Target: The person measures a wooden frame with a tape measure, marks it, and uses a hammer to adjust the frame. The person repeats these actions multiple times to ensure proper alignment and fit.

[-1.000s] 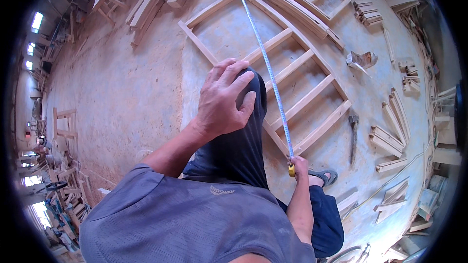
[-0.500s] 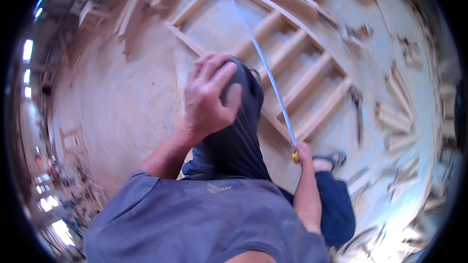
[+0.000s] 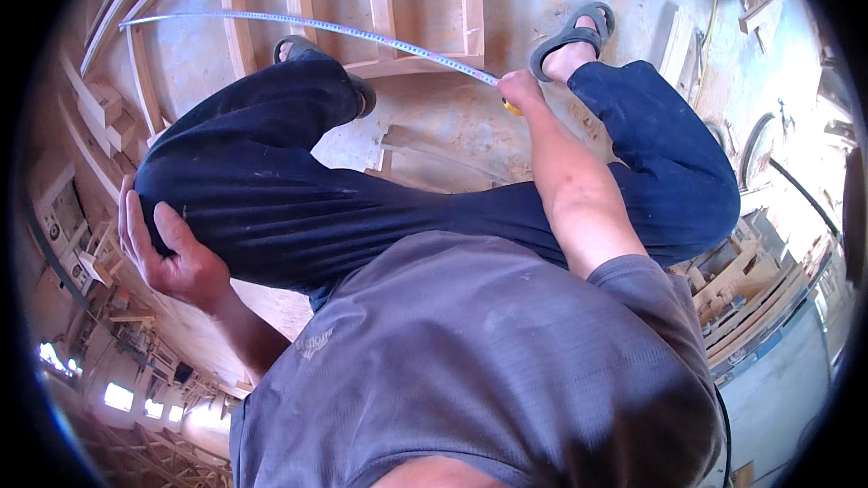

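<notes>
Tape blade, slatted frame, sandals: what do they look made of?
Tape blade: probably coated metal, pale with printed marks, smoothly curved. Slatted frame: seemingly bare wood, pale tan, no gloss showing. Sandals: likely rubber or foam, matte grey; can't tell which.

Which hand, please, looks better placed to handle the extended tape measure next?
Probably the right hand: it holds the tape measure at its yellow case, while the left hand is at the left knee.

A tape measure (image 3: 395, 42) is being held out across a wooden frame (image 3: 472, 0) by the right grip (image 3: 522, 90); the left knee (image 3: 172, 172) is being touched by the left grip (image 3: 185, 267).
</notes>
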A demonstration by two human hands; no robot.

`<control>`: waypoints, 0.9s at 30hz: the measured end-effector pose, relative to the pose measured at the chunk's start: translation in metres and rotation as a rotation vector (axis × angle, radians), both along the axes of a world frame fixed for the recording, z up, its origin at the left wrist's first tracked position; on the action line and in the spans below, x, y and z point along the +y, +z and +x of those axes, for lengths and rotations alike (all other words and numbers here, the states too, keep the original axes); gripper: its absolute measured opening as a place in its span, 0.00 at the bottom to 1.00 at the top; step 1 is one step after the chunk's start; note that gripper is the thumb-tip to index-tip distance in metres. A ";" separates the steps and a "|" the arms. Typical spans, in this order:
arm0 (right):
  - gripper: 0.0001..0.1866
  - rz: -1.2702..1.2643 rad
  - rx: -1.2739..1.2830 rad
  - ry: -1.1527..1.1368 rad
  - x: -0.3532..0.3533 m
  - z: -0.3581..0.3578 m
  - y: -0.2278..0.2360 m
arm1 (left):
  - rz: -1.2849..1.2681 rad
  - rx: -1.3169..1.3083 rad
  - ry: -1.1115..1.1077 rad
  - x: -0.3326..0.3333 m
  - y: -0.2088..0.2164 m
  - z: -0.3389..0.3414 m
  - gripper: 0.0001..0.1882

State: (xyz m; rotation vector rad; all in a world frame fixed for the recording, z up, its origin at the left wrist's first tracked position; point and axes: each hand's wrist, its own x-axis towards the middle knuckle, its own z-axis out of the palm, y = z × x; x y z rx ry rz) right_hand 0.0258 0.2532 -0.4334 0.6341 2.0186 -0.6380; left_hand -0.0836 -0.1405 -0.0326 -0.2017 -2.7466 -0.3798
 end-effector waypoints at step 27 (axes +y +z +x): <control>0.19 0.055 -0.112 -0.289 0.023 0.023 -0.047 | -0.086 -0.062 0.048 0.050 -0.003 -0.020 0.18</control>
